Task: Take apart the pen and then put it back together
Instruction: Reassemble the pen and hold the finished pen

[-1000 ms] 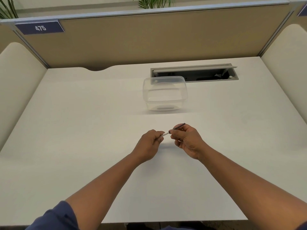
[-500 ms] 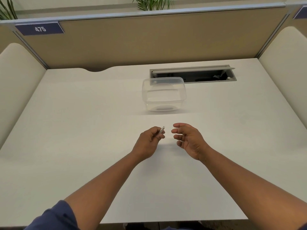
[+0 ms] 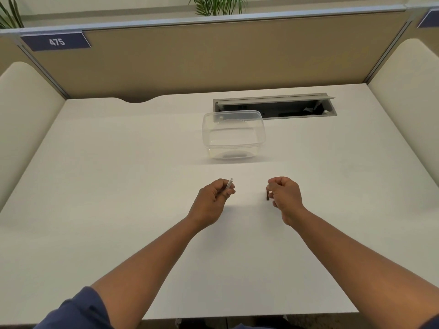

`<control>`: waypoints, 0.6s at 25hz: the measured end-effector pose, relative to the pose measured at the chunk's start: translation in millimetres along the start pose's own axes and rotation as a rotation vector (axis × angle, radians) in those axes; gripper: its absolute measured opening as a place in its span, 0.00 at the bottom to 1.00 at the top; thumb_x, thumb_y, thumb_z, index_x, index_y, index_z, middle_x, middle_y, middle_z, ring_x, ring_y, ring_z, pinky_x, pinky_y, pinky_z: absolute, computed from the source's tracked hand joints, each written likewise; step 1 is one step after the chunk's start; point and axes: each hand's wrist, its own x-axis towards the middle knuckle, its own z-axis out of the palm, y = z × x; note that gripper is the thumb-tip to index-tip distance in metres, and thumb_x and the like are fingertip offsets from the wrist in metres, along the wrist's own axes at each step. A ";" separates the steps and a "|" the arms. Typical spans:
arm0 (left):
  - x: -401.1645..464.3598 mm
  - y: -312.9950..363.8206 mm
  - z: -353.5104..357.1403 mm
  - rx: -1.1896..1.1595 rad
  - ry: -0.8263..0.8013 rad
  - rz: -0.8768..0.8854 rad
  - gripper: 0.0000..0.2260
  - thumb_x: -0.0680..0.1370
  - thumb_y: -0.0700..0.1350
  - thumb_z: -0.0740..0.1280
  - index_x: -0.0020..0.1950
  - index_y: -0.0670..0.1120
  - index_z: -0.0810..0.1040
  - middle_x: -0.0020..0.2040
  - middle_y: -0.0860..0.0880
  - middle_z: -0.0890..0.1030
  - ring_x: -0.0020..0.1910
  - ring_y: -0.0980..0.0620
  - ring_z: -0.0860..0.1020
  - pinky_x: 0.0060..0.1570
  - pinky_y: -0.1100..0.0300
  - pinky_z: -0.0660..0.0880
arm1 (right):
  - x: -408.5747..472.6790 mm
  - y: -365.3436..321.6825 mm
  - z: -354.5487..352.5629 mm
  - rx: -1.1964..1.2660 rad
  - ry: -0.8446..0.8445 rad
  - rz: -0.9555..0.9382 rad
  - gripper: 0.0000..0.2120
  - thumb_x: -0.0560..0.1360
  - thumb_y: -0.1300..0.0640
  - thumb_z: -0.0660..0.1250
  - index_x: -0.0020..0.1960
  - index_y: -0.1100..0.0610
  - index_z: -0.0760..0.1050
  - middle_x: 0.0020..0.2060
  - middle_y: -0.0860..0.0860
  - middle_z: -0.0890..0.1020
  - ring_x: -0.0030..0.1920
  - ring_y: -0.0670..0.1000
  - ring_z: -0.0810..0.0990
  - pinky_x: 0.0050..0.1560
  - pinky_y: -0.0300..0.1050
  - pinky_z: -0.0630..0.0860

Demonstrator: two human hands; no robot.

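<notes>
The pen is in two parts. My left hand [image 3: 215, 197] is closed around the white pen barrel [image 3: 229, 184], whose open end sticks up and to the right past my fingers. My right hand [image 3: 283, 195] is curled shut about a hand's width to the right, and a short dark pen part [image 3: 267, 195] pokes down from between its fingers, just above the white desk [image 3: 118, 210]. Most of both parts is hidden inside the hands.
A clear plastic container [image 3: 234, 136] stands behind my hands, with nothing visible inside. An open cable tray [image 3: 275, 108] is sunk into the desk at the back. Tan partition panels and padded side walls enclose the desk.
A second ago both hands held the pen together. The dark part came out of the white barrel, and my right hand has moved it away to the right and closed on it.
</notes>
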 end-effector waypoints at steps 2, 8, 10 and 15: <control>0.2 -1.2 0.0 -0.001 0.007 0.004 0.05 0.82 0.44 0.65 0.53 0.52 0.80 0.50 0.54 0.84 0.56 0.54 0.82 0.62 0.45 0.77 | 4.2 5.7 -4.8 -0.078 0.064 -0.040 0.06 0.73 0.60 0.67 0.50 0.55 0.77 0.41 0.52 0.80 0.37 0.51 0.77 0.36 0.45 0.71; 1.0 -1.8 -1.6 0.002 0.016 -0.011 0.06 0.82 0.44 0.65 0.53 0.53 0.80 0.51 0.56 0.84 0.57 0.56 0.81 0.63 0.47 0.76 | 9.7 19.0 -7.8 -0.488 0.073 -0.087 0.17 0.68 0.47 0.76 0.45 0.57 0.75 0.39 0.50 0.79 0.37 0.51 0.76 0.34 0.45 0.69; 1.5 -2.3 -2.1 0.004 0.018 -0.014 0.06 0.82 0.44 0.65 0.53 0.53 0.80 0.51 0.57 0.84 0.57 0.55 0.81 0.63 0.47 0.76 | 11.8 21.6 -7.4 -0.565 0.048 -0.089 0.18 0.67 0.46 0.77 0.41 0.57 0.74 0.36 0.50 0.79 0.35 0.52 0.76 0.34 0.45 0.70; 2.9 -1.7 -3.3 0.008 0.025 -0.007 0.06 0.82 0.44 0.65 0.53 0.54 0.80 0.52 0.57 0.84 0.57 0.54 0.81 0.63 0.47 0.76 | 10.8 18.8 -4.4 -0.675 0.024 -0.059 0.18 0.69 0.46 0.77 0.37 0.56 0.71 0.33 0.52 0.78 0.34 0.54 0.76 0.35 0.46 0.70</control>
